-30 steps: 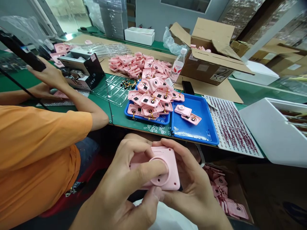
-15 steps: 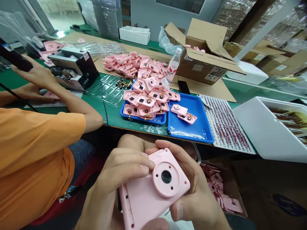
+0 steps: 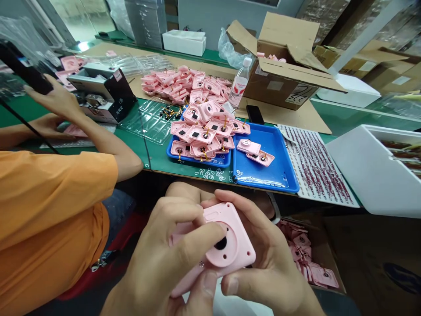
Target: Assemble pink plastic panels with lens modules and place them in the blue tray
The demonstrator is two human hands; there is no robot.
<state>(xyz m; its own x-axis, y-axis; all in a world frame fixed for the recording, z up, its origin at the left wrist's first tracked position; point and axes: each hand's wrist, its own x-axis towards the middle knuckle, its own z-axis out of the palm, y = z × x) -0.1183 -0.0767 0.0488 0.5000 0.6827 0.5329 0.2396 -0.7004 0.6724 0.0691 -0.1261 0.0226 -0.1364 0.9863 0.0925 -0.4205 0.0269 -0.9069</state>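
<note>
In the head view, the left hand is grasping a pink shell, its index fingertip resting on the round front and partly covering the dark disc. The right hand's grip is cradling the shell's other side; whether its thumb is touching is hard to tell. The shell is hanging tilted in front of the worktop's near edge, nothing solid showing directly under it. If either grip is slackening, the shell could be dropping below the worktop. An uneven press could be smudging or shifting the disc. Beyond, pink parts are heaping above the rim of the left blue tray; a knock could be toppling them. Small white rings are lying near the edge, where a sleeve could be sweeping them off.
</note>
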